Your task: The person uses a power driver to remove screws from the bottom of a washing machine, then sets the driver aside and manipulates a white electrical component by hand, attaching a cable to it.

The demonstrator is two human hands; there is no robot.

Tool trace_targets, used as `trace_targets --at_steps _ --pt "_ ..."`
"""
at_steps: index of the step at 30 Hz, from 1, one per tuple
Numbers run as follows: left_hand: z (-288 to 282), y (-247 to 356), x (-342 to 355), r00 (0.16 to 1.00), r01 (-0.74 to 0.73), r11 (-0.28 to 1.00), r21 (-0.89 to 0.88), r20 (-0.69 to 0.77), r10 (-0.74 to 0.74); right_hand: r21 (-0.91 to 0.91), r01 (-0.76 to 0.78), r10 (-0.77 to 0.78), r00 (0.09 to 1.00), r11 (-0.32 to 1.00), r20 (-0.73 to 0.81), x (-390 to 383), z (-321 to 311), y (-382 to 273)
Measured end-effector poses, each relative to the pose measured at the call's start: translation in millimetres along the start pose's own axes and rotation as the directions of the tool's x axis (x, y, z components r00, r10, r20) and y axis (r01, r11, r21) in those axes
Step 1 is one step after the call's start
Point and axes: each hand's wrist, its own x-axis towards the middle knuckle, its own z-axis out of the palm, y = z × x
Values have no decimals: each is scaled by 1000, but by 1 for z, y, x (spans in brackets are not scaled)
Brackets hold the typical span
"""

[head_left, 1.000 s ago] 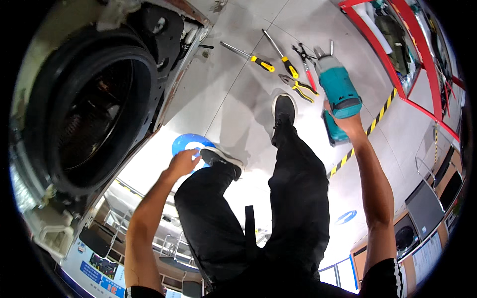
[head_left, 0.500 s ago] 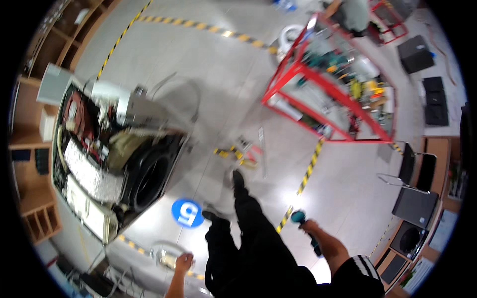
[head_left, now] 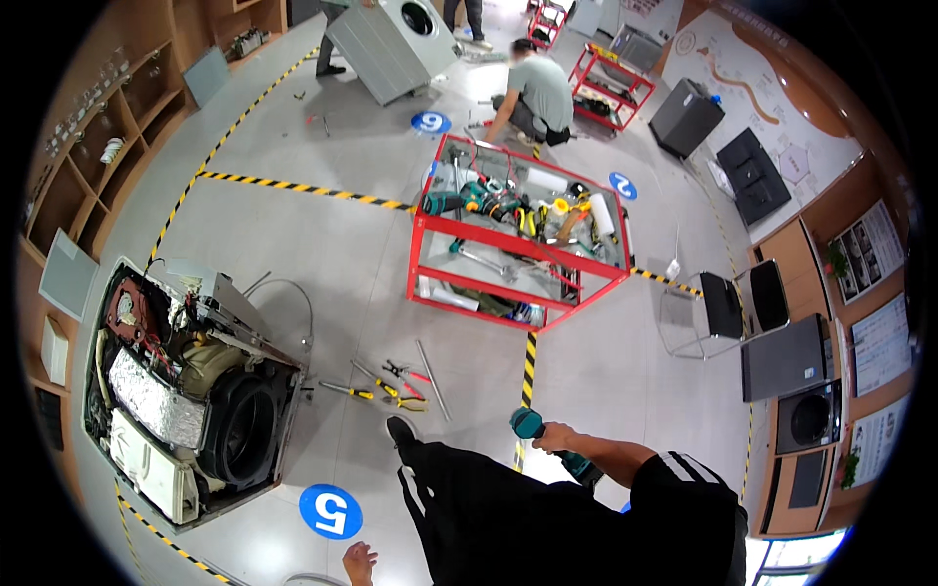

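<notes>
My right hand (head_left: 557, 439) is closed around the grip of a teal-and-black cordless drill (head_left: 527, 423), held above the floor at my right side. My left hand (head_left: 360, 564) hangs at the lower edge, its fingers loosely curled and partly apart, with nothing visible in them. At my left lies an opened washing machine (head_left: 195, 391), its drum opening, wiring and foil-covered panel exposed. On the floor ahead of my foot are yellow-handled pliers (head_left: 410, 402), a screwdriver (head_left: 349, 391), red-handled pliers (head_left: 415, 376) and a metal bar (head_left: 434, 380).
A red tool cart (head_left: 523, 239) full of tools stands ahead. Beyond it a person in grey (head_left: 539, 93) crouches; others stand near a tilted washing machine (head_left: 391, 49). Black chairs (head_left: 721, 305) and appliances line the right, wooden shelves (head_left: 98, 146) the left. Striped tape (head_left: 529, 371) marks the floor.
My view has swung up and turned, so the cart now lies straight ahead and the people show. The drill stays in my right hand. My left hand is lower in view.
</notes>
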Motion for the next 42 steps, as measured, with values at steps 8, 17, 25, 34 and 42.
trace_targets --at_steps 8,17,25,34,42 --pt "5 -166 -45 966 258 961 -100 58 -253 216 200 -145 958 956 -247 -56 -84 -8" --pt "99 -217 -129 978 118 863 492 92 -186 365 676 -451 715 639 -535 -43 -207 -20" --pt "297 103 -147 955 189 946 -262 -177 -240 469 772 -428 631 430 -647 10 -384 -86" --pt "360 123 -174 945 227 965 -134 -211 -251 572 761 -417 647 306 -639 88 -495 -138" --pt "394 93 -202 883 305 910 -282 -273 -381 691 632 -194 771 349 -607 176 -533 -182"
